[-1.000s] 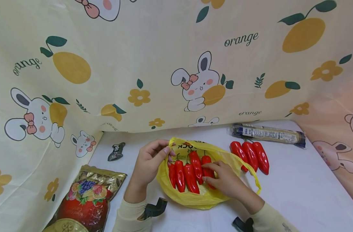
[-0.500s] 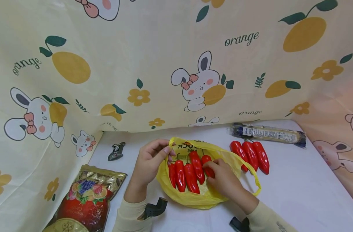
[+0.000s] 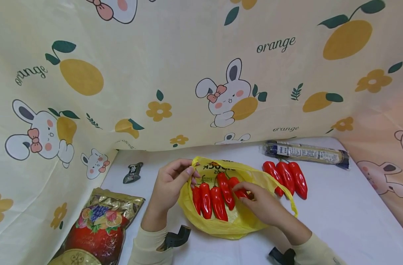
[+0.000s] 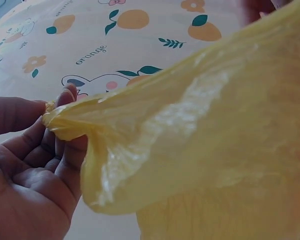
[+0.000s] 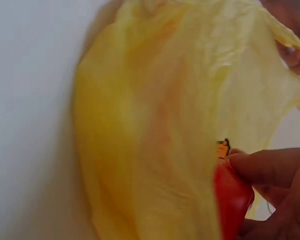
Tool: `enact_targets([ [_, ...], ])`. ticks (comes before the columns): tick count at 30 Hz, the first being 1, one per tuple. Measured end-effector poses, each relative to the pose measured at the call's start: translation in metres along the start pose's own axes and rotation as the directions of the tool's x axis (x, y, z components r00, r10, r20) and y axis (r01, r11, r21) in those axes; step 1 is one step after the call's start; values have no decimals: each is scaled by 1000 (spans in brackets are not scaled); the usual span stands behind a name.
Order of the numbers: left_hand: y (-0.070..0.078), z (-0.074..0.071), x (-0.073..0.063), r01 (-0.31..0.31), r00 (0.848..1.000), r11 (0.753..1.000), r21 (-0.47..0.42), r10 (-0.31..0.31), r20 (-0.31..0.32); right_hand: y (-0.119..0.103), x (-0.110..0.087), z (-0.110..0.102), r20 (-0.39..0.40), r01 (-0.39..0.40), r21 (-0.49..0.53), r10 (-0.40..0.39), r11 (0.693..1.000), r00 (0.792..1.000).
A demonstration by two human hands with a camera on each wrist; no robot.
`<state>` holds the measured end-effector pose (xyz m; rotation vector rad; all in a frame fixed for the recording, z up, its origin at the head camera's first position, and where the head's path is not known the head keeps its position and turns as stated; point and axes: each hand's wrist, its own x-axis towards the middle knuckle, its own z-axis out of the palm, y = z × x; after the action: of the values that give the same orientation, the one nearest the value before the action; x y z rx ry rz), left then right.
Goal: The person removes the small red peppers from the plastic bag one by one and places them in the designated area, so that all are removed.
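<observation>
A yellow plastic bag (image 3: 218, 230) lies with its mouth spread, several glossy red chili peppers (image 3: 217, 202) side by side inside it. My left hand (image 3: 168, 187) pinches the bag's left edge between thumb and fingers; the gathered plastic (image 4: 65, 120) shows in the left wrist view. Inside the mouth, at the right end of the row, my right hand (image 3: 262, 202) grips one red chili pepper (image 3: 235, 183), which lies tilted and partly hidden by the fingers. The right wrist view shows that red pepper (image 5: 232, 200) between thumb and fingers.
To the right of the bag lie 3 more red chili peppers (image 3: 298, 180), one partly behind the bag's handle. Behind them is a long dark wrapped packet (image 3: 307, 153). A red and gold fruit-printed pouch (image 3: 98, 228) and a small black packet (image 3: 133, 173) sit on the left.
My right hand first touches the rightmost pepper, then closes round it and shifts slightly right. The pepper's lower end has swung to the right. My left hand keeps its hold on the bag.
</observation>
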<state>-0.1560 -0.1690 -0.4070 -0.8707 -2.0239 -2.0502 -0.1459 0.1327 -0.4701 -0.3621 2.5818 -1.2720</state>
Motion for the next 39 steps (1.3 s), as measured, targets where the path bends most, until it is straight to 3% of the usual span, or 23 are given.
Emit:
enact_targets([
  [10,-1,0,0,-9,1000,1000,-8,9,5,-5,-12,-12,87,25,213,-45,977,995],
  [19,0,0,0,0,1000,1000,-10,0,2,-3,-25,-22,104,108,368,-156,924,982],
  [25,0,0,0,-2,1000,1000,-5,2,3,3,-29,-31,105,103,466,-171,879,980],
  [31,-1,0,0,-2,1000,1000,-2,2,4,9,-33,-40,50,104,501,-149,859,988],
  [39,-2,0,0,-9,1000,1000,3,9,3,15,-39,-52,-87,98,476,-64,874,994],
])
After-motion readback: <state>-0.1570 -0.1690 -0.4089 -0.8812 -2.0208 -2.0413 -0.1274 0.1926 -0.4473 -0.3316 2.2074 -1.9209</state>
